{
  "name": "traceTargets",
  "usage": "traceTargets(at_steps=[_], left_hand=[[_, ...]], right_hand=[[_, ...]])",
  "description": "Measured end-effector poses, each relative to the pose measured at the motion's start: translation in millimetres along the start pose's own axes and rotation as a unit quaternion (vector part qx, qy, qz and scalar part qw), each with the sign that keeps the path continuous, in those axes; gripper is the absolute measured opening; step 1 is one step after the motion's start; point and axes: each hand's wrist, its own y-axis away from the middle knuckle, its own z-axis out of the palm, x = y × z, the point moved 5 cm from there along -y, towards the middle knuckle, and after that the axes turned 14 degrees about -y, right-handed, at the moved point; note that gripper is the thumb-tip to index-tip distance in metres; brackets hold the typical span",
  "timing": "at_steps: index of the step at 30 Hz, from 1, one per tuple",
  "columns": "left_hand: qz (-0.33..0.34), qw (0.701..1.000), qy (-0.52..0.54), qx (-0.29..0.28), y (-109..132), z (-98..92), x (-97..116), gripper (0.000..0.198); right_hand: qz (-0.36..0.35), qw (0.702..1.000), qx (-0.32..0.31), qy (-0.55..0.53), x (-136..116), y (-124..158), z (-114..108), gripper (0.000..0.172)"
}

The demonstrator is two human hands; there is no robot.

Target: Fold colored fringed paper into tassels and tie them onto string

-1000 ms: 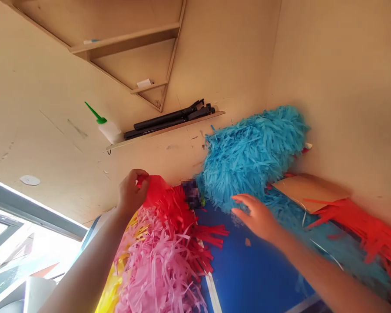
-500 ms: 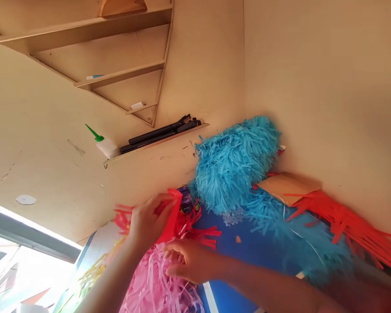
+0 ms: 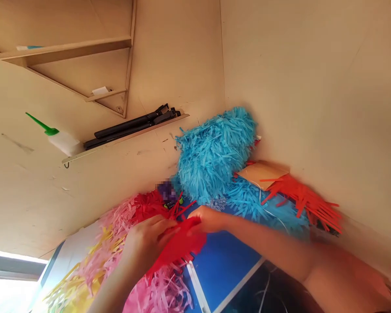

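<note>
Red fringed paper [image 3: 179,247] stretches between my two hands in the middle of the view. My left hand [image 3: 148,239] grips its left part, with fingers closed. At its upper right edge, my right hand [image 3: 208,219] pinches it between thumb and fingers. Beneath the sheet lies a heap of pink fringed paper [image 3: 159,293], and its lower part is hidden there. More red fringe [image 3: 150,206] rests just beyond my left hand, beside pink and yellow strips [image 3: 101,265].
A bushy blue fringed piece [image 3: 215,152] stands in the corner. Right of it lie a brown sheet [image 3: 263,174], red strips [image 3: 306,202] and a white string. The blue tabletop [image 3: 228,265] shows below. A small wall shelf [image 3: 133,137] holds black rods and a green-capped white bottle [image 3: 63,142].
My right hand has moved up from the pink heap and taken hold of the red paper. The sheet is now spread between both hands. The view has shifted right.
</note>
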Motion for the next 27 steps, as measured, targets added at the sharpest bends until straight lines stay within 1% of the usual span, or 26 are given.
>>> traceTargets(at_steps=[1, 2, 3, 4, 6, 7, 8, 9, 11, 13, 15, 17, 19, 22, 23, 25, 26, 27], left_hand=[[0.029, 0.998, -0.048, 0.025, 5.6, 3.1, 3.1, 0.029], [0.052, 0.994, -0.087, 0.045, 14.0, 8.7, 7.1, 0.029], [0.069, 0.990, -0.113, 0.058, 24.8, 17.4, 12.3, 0.028], [0.075, 0.986, -0.130, 0.065, 37.5, 28.9, 18.7, 0.025], [0.070, 0.986, -0.140, 0.058, 66.2, 60.0, 35.2, 0.018], [0.040, 0.988, -0.141, 0.052, 80.9, 77.2, 43.0, 0.018], [-0.010, 0.989, -0.141, 0.035, 95.2, 95.3, 49.6, 0.019], [-0.054, 0.989, -0.137, 0.006, 108.9, 113.9, 57.0, 0.019], [-0.127, 0.981, -0.141, -0.041, 132.4, 145.7, 73.5, 0.022], [-0.163, 0.977, -0.123, -0.056, 147.1, 168.1, 91.1, 0.031], [-0.167, 0.983, -0.067, -0.046, 152.5, 183.0, 106.3, 0.043], [-0.158, 0.987, -0.006, -0.034, 151.6, 193.3, 115.1, 0.047], [-0.148, 0.988, 0.030, -0.029, 147.1, 199.5, 116.4, 0.044], [-0.142, 0.989, 0.037, -0.033, 135.9, 200.4, 108.8, 0.035], [-0.141, 0.988, 0.037, -0.050, 131.4, 200.3, 105.2, 0.031], [-0.143, 0.983, 0.037, -0.105, 123.1, 201.5, 97.1, 0.026], [-0.148, 0.979, 0.038, -0.135, 119.8, 202.8, 92.7, 0.025], [-0.156, 0.974, 0.038, -0.159, 117.3, 204.3, 88.1, 0.024]], right_hand=[[0.004, 0.999, 0.027, 0.033, 1.6, 4.6, -9.4, 0.017], [-0.009, 0.996, 0.060, 0.070, 1.0, 13.4, -18.4, 0.012], [-0.037, 0.988, 0.092, 0.120, -0.9, 25.9, -25.2, 0.011], [-0.073, 0.973, 0.117, 0.188, -2.9, 41.3, -28.2, 0.014], [-0.150, 0.922, 0.142, 0.328, -1.2, 76.7, -20.8, 0.024], [-0.174, 0.898, 0.143, 0.377, 5.5, 94.1, -11.8, 0.028], [-0.183, 0.887, 0.139, 0.400, 16.2, 110.0, -1.5, 0.030], [-0.176, 0.885, 0.139, 0.407, 29.9, 124.3, 8.5, 0.030], [-0.145, 0.897, 0.137, 0.393, 60.3, 147.5, 26.5, 0.027], [-0.105, 0.912, 0.136, 0.371, 86.7, 163.8, 38.2, 0.024], [-0.066, 0.924, 0.133, 0.352, 103.1, 172.9, 42.2, 0.026], [-0.035, 0.935, 0.120, 0.331, 109.2, 175.4, 40.8, 0.029], [-0.012, 0.947, 0.102, 0.306, 108.0, 174.0, 36.8, 0.031], [0.012, 0.964, 0.081, 0.254, 102.9, 170.1, 31.5, 0.030], [0.015, 0.968, 0.083, 0.237, 102.0, 168.7, 30.3, 0.028], [0.028, 0.972, 0.100, 0.210, 104.1, 165.4, 27.7, 0.015], [0.043, 0.972, 0.112, 0.203, 107.3, 163.4, 26.4, 0.013], [0.063, 0.970, 0.123, 0.202, 111.6, 161.1, 25.1, 0.017]])
